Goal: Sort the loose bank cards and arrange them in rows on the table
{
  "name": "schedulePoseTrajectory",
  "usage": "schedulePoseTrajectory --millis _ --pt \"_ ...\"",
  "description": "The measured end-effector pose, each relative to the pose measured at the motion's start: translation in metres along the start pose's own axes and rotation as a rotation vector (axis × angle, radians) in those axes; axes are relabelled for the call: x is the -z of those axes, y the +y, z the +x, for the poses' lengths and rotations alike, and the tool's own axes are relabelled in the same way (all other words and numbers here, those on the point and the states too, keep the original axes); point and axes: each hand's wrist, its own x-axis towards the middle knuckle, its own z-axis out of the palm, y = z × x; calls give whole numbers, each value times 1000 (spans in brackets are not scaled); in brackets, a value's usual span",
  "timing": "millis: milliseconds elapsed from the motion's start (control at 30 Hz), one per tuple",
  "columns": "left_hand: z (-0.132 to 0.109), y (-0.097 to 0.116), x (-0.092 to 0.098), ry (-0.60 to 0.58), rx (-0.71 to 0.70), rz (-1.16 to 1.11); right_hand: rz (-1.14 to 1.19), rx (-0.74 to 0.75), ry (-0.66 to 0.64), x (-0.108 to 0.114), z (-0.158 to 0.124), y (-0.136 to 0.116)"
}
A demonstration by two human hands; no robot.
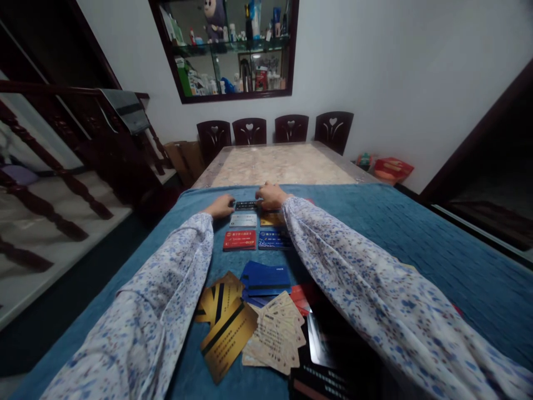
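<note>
Near the far edge of a blue cloth (362,214), a black card (246,205) lies between the left hand (220,206) and right hand (271,196), fingers curved, their grip impossible to tell. Likely light, stiff and slick, it suits a hold at its 2 short ends. Fingers hide the right end; its print is illegible.

Wears a long left sleeve (166,300) and a matching right sleeve (358,266), both pale whitish cloth scattered with small blue and brownish-purple flecks. Puckers snugly just above the bare left hand (221,206) and right hand (271,196), then billows into loose, creased fullness.
</note>
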Motion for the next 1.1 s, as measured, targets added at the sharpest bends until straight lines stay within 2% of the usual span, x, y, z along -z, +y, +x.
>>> schedulePoseTrajectory --millis 200,400,833,1100 --pt "-16 5 11 150 -20 -46 -26 -9 15 16 -18 -3" --pt "-36 22 22 252 -54 -18 -42 -39 10 28 -43 -6" --pt "-84 56 15 293 -147 -68 -79 -47 16 32 -101 0" --pt "-111 86 8 304 -173 -80 -103 -37 11 33 -143 1"
